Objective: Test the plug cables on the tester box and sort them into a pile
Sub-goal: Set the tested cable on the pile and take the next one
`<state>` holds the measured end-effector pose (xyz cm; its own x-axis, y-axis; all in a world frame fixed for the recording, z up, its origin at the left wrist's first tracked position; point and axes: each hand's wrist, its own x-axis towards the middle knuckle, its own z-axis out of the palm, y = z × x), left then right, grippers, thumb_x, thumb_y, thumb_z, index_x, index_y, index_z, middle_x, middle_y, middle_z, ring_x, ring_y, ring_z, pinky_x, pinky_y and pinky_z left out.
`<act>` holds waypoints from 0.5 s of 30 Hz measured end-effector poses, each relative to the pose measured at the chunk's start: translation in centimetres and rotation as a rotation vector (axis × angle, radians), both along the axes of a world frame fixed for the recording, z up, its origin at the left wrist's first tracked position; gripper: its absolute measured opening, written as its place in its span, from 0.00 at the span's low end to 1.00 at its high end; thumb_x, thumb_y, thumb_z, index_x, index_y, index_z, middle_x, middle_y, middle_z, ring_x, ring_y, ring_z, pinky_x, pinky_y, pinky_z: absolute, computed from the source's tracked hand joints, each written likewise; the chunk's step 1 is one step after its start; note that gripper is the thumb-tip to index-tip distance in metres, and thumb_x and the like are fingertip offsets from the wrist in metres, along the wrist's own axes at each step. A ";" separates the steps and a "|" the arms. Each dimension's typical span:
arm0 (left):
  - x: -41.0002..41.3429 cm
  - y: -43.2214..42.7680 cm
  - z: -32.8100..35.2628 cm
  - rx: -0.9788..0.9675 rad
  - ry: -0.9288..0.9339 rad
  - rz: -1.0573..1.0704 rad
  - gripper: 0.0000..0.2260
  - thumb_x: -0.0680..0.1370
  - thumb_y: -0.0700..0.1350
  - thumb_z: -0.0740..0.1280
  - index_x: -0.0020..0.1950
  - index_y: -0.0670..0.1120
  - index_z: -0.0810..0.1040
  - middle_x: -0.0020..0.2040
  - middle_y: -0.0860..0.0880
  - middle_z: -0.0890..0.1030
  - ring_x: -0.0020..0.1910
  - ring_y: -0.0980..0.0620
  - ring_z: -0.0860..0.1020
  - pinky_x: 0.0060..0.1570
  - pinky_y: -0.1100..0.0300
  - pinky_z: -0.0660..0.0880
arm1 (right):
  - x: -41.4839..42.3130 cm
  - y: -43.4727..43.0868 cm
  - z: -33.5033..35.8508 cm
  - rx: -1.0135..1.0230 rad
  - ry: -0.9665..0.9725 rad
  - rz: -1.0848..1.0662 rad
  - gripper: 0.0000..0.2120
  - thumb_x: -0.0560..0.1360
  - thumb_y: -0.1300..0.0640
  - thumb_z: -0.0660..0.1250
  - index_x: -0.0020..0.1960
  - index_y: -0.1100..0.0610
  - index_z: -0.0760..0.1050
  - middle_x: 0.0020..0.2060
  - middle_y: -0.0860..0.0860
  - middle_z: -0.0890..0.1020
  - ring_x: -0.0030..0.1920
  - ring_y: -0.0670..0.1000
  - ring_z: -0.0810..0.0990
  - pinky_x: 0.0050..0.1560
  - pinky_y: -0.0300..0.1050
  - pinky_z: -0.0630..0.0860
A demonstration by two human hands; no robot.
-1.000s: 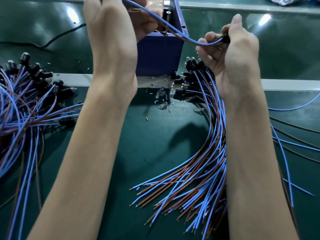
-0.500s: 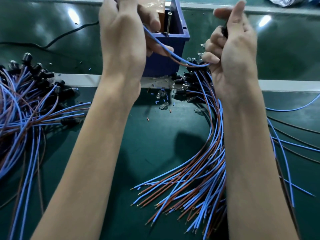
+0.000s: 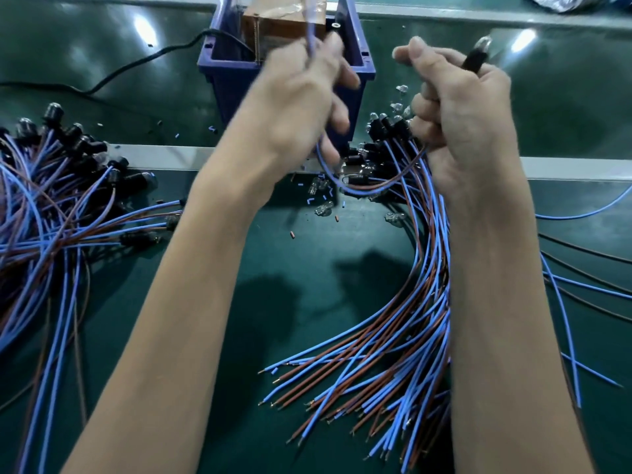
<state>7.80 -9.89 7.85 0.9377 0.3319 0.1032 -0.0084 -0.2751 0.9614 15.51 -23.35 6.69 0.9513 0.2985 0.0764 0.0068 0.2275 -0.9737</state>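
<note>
1. At nine o'clock lies what I take for the sorted pile (image 3: 51, 206), plugs toward the pale rail (image 3: 164, 157). Open green belt (image 3: 273, 302) runs between it and my left arm, room enough to drop a cable.
2. At twelve stands the tester box (image 3: 236, 80), its front rim just behind my left hand (image 3: 301, 97). That hand is blurred, but it pinches the cable's wire ends (image 3: 311, 39) together.
3. The cable's loop (image 3: 359, 189) sags to centre over loose bulbs (image 3: 323, 208). Swung left, I judge it could snag them or the box corner.
4. At one o'clock my right hand (image 3: 458, 107) curls tight round the plug (image 3: 473, 59), thumb raised. The untested bundle (image 3: 410, 336) lies beneath, and a trailing wire might drag some out.
</note>
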 end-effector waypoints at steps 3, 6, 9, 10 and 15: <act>-0.1 -1.3 -0.4 0.097 0.123 -0.077 0.17 0.84 0.51 0.52 0.43 0.47 0.74 0.25 0.53 0.76 0.20 0.56 0.72 0.26 0.65 0.69 | -0.1 0.2 0.0 -0.023 0.004 0.058 0.10 0.77 0.54 0.68 0.43 0.60 0.80 0.27 0.48 0.61 0.27 0.44 0.55 0.22 0.34 0.55; 0.1 -1.4 -0.7 0.093 0.159 -0.103 0.17 0.84 0.51 0.53 0.42 0.46 0.73 0.27 0.51 0.76 0.21 0.54 0.74 0.27 0.65 0.69 | -0.2 0.4 0.0 -0.094 -0.003 0.092 0.10 0.76 0.53 0.70 0.42 0.58 0.81 0.30 0.49 0.64 0.26 0.43 0.57 0.21 0.33 0.56; 0.2 -1.1 -0.9 0.115 0.221 -0.143 0.17 0.84 0.50 0.53 0.41 0.46 0.73 0.28 0.50 0.77 0.23 0.52 0.76 0.30 0.63 0.71 | -0.1 0.5 -0.2 -0.121 -0.005 0.097 0.07 0.74 0.55 0.72 0.41 0.58 0.81 0.27 0.45 0.72 0.25 0.42 0.59 0.21 0.33 0.57; 0.2 -1.0 -1.1 0.121 0.245 -0.164 0.17 0.84 0.50 0.53 0.40 0.46 0.73 0.27 0.50 0.77 0.23 0.51 0.76 0.31 0.62 0.73 | -0.1 0.5 -0.3 -0.130 -0.002 0.106 0.07 0.73 0.55 0.72 0.41 0.58 0.81 0.26 0.43 0.74 0.24 0.42 0.60 0.21 0.32 0.57; 0.3 -0.9 -1.4 0.193 0.333 -0.240 0.16 0.84 0.48 0.54 0.44 0.42 0.75 0.30 0.48 0.78 0.24 0.55 0.76 0.33 0.63 0.75 | -0.1 1.0 -0.6 -0.166 0.010 0.154 0.09 0.71 0.59 0.74 0.33 0.54 0.80 0.27 0.47 0.75 0.24 0.43 0.59 0.20 0.34 0.55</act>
<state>8.05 -10.79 6.40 0.9783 0.1054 -0.1782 0.2069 -0.4777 0.8538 15.40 -22.37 6.10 0.8939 0.4482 0.0053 -0.0253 0.0622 -0.9977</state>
